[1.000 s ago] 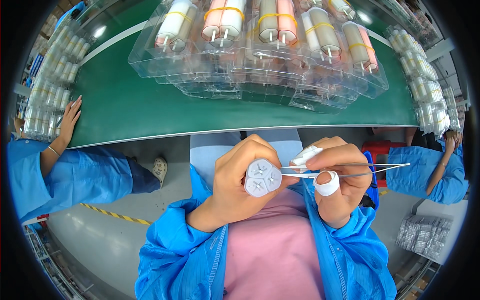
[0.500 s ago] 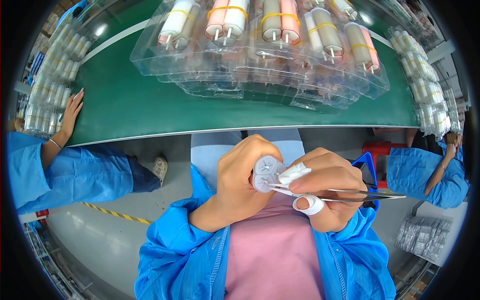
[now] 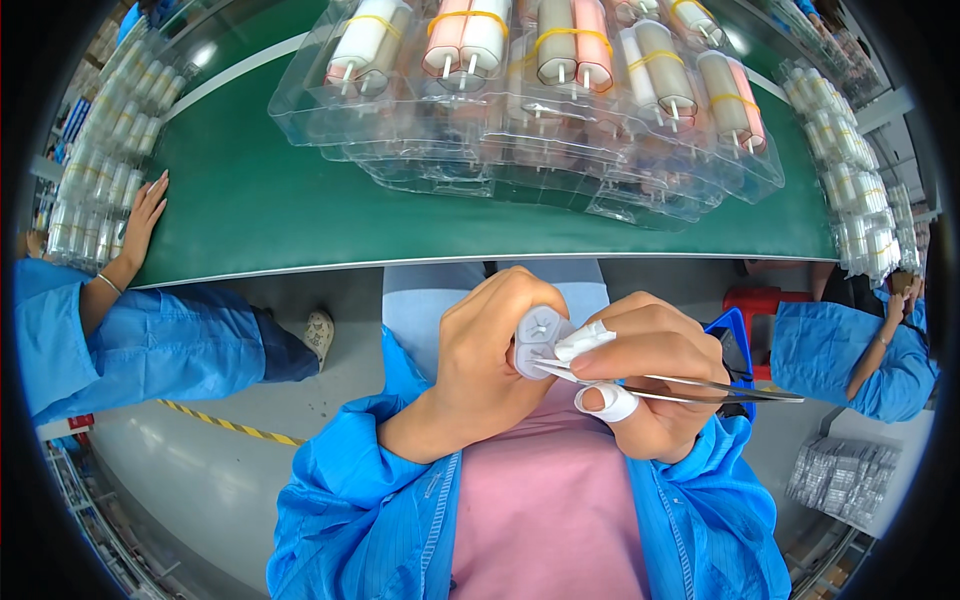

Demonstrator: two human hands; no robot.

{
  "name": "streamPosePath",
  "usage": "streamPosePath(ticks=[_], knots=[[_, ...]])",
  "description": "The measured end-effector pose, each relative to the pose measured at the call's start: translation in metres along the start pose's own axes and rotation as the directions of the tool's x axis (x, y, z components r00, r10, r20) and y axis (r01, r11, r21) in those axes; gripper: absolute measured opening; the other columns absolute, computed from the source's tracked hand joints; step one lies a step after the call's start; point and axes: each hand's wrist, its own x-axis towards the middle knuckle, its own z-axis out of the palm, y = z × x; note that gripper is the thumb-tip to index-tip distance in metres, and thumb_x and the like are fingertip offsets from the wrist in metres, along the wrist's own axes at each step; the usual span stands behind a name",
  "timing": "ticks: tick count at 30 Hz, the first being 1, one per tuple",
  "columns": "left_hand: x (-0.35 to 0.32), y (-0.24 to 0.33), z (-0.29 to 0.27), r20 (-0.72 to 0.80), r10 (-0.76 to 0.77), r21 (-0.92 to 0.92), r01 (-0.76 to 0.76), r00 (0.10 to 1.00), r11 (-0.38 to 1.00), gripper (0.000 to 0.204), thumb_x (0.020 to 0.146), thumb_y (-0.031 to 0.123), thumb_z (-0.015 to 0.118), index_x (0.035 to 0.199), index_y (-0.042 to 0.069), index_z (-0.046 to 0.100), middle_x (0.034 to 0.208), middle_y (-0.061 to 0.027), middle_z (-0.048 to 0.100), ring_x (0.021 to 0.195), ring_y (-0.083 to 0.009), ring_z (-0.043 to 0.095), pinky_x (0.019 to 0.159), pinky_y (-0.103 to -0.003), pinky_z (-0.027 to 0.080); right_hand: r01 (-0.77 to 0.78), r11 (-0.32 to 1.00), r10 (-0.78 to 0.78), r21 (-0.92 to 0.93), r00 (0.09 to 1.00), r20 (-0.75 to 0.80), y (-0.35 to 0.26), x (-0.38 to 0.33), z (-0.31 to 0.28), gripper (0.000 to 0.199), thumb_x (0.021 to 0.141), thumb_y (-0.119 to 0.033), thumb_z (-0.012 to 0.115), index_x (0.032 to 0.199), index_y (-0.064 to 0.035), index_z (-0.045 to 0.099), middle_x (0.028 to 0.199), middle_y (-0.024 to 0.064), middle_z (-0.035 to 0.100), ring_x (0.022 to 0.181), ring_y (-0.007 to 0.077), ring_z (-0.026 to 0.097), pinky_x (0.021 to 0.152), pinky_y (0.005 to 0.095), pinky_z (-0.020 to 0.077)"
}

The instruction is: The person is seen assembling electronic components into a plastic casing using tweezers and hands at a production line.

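Observation:
My left hand is closed around a bundle of pale, translucent tubes with their rounded ends turned up toward me. Small star-like marks show on those ends. In my right hand is a pair of metal tweezers, pinched between thumb and fingers. The tweezer tips are at the lower tube end; whether they grip anything there is too small to tell. White tape wraps my right thumb, and another white wrapping covers a finger beside the tubes. Both hands are held above my lap, in front of the table edge.
Stacked clear plastic trays on the green table hold white, grey and pink tubes banded in yellow. More tube stacks line the left. A person's hand rests on the table; another person sits right, near a blue bin.
The tube bundle has turned and shifted slightly to the right in my left hand. The tweezers have moved slightly left and up, their tips still at the lower tube end.

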Motion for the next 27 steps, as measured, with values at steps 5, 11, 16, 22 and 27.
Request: streamPosePath(ticks=[5, 11, 16, 22, 27], knots=[[-0.0002, -0.0008, -0.0006, -0.001, -0.011, 0.001, 0.011, 1.000, 1.000, 0.029, 0.061, -0.003, 0.072, 0.081, 0.005, 0.053, 0.069, -0.0080, 0.051, 0.058, -0.0254, 0.051, 0.051, -0.033, 0.038, 0.004, 1.000, -0.004, -0.020, 1.000, -0.001, 0.0008, 0.0012, 0.0018, 0.018, 0.067, -0.004, 0.076, 0.083, -0.0004, 0.067, 0.076, 0.0117, 0.066, 0.065, 0.0252, 0.064, 0.057, 0.0301, 0.0517], [-0.0002, -0.0006, -0.0016, 0.010, -0.011, 0.007, 0.011, 1.000, 1.000, 0.029, 0.060, -0.003, 0.072, 0.081, 0.005, 0.053, 0.069, -0.0082, 0.051, 0.058, -0.0258, 0.052, 0.051, -0.034, 0.039, -0.022, 1.000, 0.022, 0.003, 0.999, -0.049, 0.0006, 0.0001, 0.0040, 0.015, 0.069, -0.003, 0.075, 0.080, 0.0000, 0.066, 0.073, 0.0126, 0.066, 0.063, 0.0249, 0.064, 0.056, 0.0296, 0.0512], [-0.0008, -0.0006, -0.0016, 0.016, -0.012, 0.015, 0.012, 1.000, 1.000, 0.030, 0.060, -0.004, 0.072, 0.082, 0.005, 0.053, 0.069, -0.0079, 0.052, 0.058, -0.0260, 0.052, 0.051, -0.034, 0.039, -0.019, 1.000, 0.020, 0.009, 0.998, -0.060, 0.0014, 0.0000, 0.0038, 0.014, 0.069, -0.002, 0.074, 0.079, 0.0004, 0.066, 0.073, 0.0130, 0.065, 0.062, 0.0248, 0.064, 0.056, 0.0296, 0.0514], [-0.0003, -0.0005, -0.0010, 0.017, -0.017, 0.039, 0.016, 1.000, 0.999, 0.029, 0.059, -0.004, 0.071, 0.080, 0.005, 0.053, 0.069, -0.0080, 0.052, 0.059, -0.0268, 0.053, 0.052, -0.035, 0.040, -0.051, 0.998, 0.052, 0.026, 0.997, -0.048, 0.0005, -0.0001, 0.0018, 0.013, 0.068, 0.000, 0.074, 0.079, 0.0005, 0.066, 0.074, 0.0128, 0.066, 0.063, 0.0245, 0.065, 0.057, 0.0300, 0.0521], [0.0005, 0.0009, -0.0013, 0.026, -0.039, 0.032, 0.039, 0.999, 0.999, 0.030, 0.059, -0.004, 0.072, 0.080, 0.005, 0.053, 0.070, -0.0083, 0.053, 0.061, -0.0277, 0.054, 0.053, -0.035, 0.041, -0.050, 0.999, 0.051, 0.013, 0.998, -0.047, 0.0003, 0.0006, 0.0018, 0.014, 0.068, -0.001, 0.074, 0.080, 0.0002, 0.067, 0.075, 0.0129, 0.066, 0.064, 0.0246, 0.065, 0.058, 0.0301, 0.0524]])
